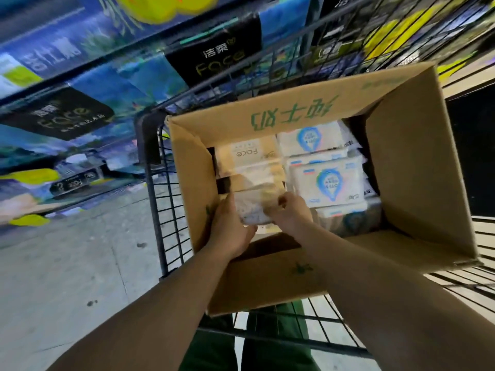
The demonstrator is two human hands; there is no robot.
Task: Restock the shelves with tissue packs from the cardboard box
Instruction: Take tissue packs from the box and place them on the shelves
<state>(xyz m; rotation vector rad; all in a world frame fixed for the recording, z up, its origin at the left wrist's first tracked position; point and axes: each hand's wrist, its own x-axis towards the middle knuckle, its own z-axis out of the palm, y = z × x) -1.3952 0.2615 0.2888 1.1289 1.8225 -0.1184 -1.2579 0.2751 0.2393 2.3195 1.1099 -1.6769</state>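
An open cardboard box (409, 167) with green print sits in a wire cart. Inside lie several tissue packs: cream "Face" packs (245, 155) on the left, white packs with a blue emblem (329, 183) on the right. Both my hands reach into the box's near left part. My left hand (231, 226) grips the left end of a whitish tissue pack (253, 210). My right hand (290, 210) pinches the same pack's right end, fingers curled over its top. The pack is blurred and partly hidden by my hands.
The dark wire cart (158, 199) holds the box. Shelves (67, 108) on the left carry blue and black "Face" tissue packs with yellow price tags. Grey concrete floor (67, 263) lies between. Green trousers show below the cart.
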